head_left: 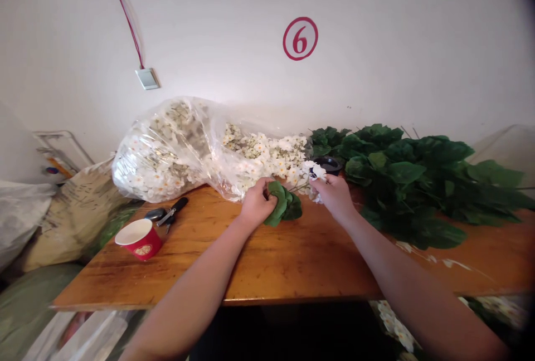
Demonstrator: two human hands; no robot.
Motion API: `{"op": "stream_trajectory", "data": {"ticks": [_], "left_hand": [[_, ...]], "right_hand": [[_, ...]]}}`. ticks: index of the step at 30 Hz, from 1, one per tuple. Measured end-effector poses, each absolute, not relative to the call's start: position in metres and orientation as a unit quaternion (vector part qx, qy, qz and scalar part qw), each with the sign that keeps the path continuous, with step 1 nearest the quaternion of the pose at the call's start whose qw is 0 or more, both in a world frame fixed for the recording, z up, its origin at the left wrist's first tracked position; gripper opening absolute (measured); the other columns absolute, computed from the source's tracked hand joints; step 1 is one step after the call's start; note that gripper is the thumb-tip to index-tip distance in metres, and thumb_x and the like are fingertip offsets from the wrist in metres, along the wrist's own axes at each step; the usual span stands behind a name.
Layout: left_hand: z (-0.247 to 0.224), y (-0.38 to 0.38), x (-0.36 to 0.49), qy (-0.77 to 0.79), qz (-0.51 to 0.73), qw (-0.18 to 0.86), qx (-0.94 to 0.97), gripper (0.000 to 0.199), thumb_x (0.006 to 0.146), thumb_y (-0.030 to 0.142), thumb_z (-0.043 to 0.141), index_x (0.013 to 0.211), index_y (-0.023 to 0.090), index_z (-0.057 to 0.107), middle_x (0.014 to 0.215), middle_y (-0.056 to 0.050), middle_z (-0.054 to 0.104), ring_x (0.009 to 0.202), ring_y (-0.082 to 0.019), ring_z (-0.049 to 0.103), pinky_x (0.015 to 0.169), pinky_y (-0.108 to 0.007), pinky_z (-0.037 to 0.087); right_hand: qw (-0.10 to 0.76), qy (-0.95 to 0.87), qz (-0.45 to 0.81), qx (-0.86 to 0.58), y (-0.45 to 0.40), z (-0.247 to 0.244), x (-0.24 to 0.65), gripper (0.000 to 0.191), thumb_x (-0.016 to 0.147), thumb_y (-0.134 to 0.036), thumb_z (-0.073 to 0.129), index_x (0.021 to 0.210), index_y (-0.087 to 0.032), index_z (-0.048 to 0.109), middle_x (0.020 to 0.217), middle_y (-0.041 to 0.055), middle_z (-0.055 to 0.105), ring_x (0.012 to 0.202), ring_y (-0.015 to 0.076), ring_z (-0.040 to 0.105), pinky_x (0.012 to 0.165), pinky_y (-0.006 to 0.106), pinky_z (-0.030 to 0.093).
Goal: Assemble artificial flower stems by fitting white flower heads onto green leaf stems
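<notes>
My left hand (258, 203) is closed on a sprig of green artificial leaves (283, 204), held just above the wooden table. My right hand (333, 194) pinches white artificial flowers (316, 172) with yellow centres. A thin stem (298, 186) runs between the leaves and the flowers; whether the two are joined I cannot tell. Behind my hands, loose white flowers (276, 152) spill from the mouth of a clear plastic bag (167, 149) filled with more of them. A black bowl-like container (328, 165) sits just behind my right hand, partly hidden.
Green leaf stems (409, 171) are heaped along the right of the wooden table (292, 266). At left stand a red paper cup (140, 239) and black-handled pliers or cutters (173, 213). Sacks (71, 210) crowd the floor beyond the left edge. A wall (234, 32) closes off the back.
</notes>
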State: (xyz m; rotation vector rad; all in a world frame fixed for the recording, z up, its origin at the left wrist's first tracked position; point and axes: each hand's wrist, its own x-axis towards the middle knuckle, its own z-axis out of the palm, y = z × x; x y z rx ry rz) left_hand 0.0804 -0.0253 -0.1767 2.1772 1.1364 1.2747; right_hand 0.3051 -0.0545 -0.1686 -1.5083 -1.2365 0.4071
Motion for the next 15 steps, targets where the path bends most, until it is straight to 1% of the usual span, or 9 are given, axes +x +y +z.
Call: {"op": "stream_trajectory", "data": {"ticks": [2,5,7,9,11,12,14,15], "left_hand": [[-0.176,-0.025,0.078,0.41,0.455,0.178,0.771,0.04,0.074,0.012,0.052,0.112,0.021,0.056,0.078,0.0,0.067,0.065,-0.015,0.06,0.065,-0.027,0.048],[-0.177,-0.026,0.077,0.411,0.452,0.169,0.773,0.041,0.076,0.012,0.05,0.116,0.021,0.057,0.081,-0.001,0.068,0.068,-0.016,0.061,0.068,-0.029,0.049],[-0.178,-0.028,0.078,0.413,0.45,0.163,0.775,0.041,0.075,0.012,0.052,0.115,0.021,0.06,0.086,-0.002,0.068,0.07,-0.016,0.061,0.07,-0.03,0.05],[-0.178,-0.029,0.08,0.413,0.45,0.156,0.776,0.042,0.073,0.012,0.055,0.113,0.021,0.061,0.092,-0.004,0.068,0.073,-0.017,0.061,0.071,-0.031,0.05],[-0.178,-0.031,0.083,0.406,0.449,0.155,0.781,0.043,0.07,0.012,0.058,0.112,0.021,0.06,0.094,-0.005,0.067,0.075,-0.018,0.061,0.071,-0.031,0.05],[-0.178,-0.031,0.083,0.4,0.447,0.16,0.784,0.043,0.07,0.013,0.059,0.112,0.021,0.06,0.093,-0.005,0.066,0.076,-0.018,0.061,0.071,-0.031,0.05],[-0.178,-0.033,0.084,0.385,0.439,0.177,0.792,0.043,0.07,0.014,0.06,0.112,0.021,0.058,0.089,-0.004,0.065,0.076,-0.018,0.06,0.07,-0.03,0.049],[-0.178,-0.034,0.084,0.378,0.435,0.185,0.796,0.043,0.069,0.014,0.06,0.111,0.021,0.057,0.087,-0.003,0.064,0.075,-0.018,0.059,0.069,-0.03,0.048]], "right_hand": [[0.498,-0.54,0.178,-0.655,-0.057,-0.165,0.305,0.028,0.073,-0.042,0.056,0.057,-0.019,0.057,0.048,0.0005,0.056,0.047,0.0176,0.054,0.045,0.025,0.033],[0.404,-0.568,0.177,-0.695,-0.059,-0.158,0.308,0.025,0.072,-0.037,0.053,0.053,-0.02,0.055,0.046,0.0015,0.056,0.044,0.0178,0.053,0.044,0.026,0.032],[0.34,-0.583,0.177,-0.716,-0.058,-0.156,0.309,0.024,0.071,-0.035,0.053,0.053,-0.02,0.055,0.046,0.0028,0.055,0.044,0.0183,0.054,0.045,0.027,0.032],[0.286,-0.597,0.169,-0.73,-0.057,-0.157,0.309,0.023,0.072,-0.035,0.053,0.056,-0.019,0.058,0.05,0.0051,0.058,0.046,0.0187,0.055,0.047,0.027,0.033],[0.238,-0.614,0.131,-0.741,-0.058,-0.16,0.306,0.023,0.074,-0.036,0.053,0.063,-0.018,0.062,0.059,0.0087,0.062,0.051,0.0201,0.058,0.05,0.028,0.035],[0.219,-0.622,0.092,-0.746,-0.059,-0.161,0.303,0.024,0.075,-0.037,0.053,0.069,-0.017,0.065,0.066,0.011,0.064,0.056,0.0216,0.059,0.052,0.029,0.036],[0.202,-0.639,-0.022,-0.742,-0.063,-0.162,0.295,0.026,0.075,-0.033,0.054,0.089,-0.016,0.068,0.089,0.0162,0.066,0.073,0.0263,0.062,0.058,0.032,0.039],[0.205,-0.649,-0.087,-0.728,-0.064,-0.162,0.291,0.032,0.074,-0.029,0.055,0.101,-0.015,0.067,0.102,0.0184,0.064,0.084,0.029,0.061,0.064,0.033,0.041]]}}
